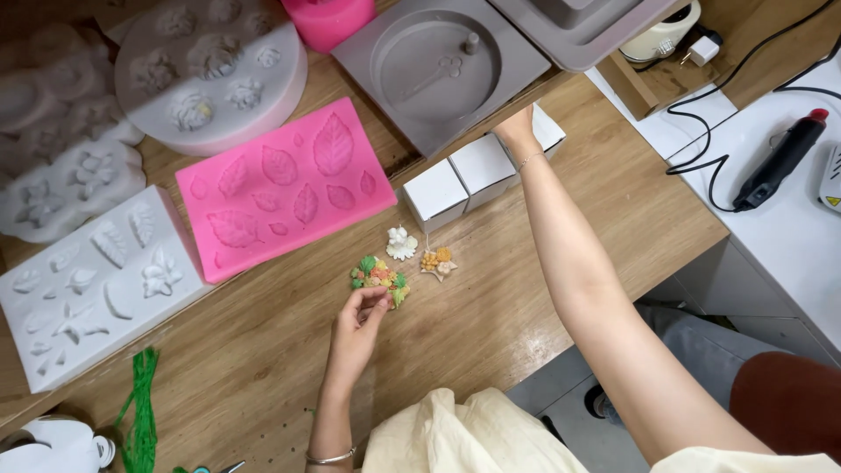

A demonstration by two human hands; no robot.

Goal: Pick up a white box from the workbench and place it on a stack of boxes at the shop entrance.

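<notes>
My left hand (357,321) rests on the wooden table (543,254) with fingertips pinched at the lower edge of a small multicoloured flower piece (380,276) of green, pink and yellow bits. Just beyond it lie a white flower piece (402,243) and a yellow-orange flower piece (437,261). My right arm stretches far forward; my right hand (516,128) reaches behind three small white boxes (460,180) and under the edge of a grey mould with a round recess (438,66). Its fingers are hidden.
A pink leaf mould (280,186) and several white and grey flower moulds (88,280) cover the left. Green string (140,412) lies at the lower left. A black and red hand tool (780,162) with cable rests on the white counter (780,236) at right.
</notes>
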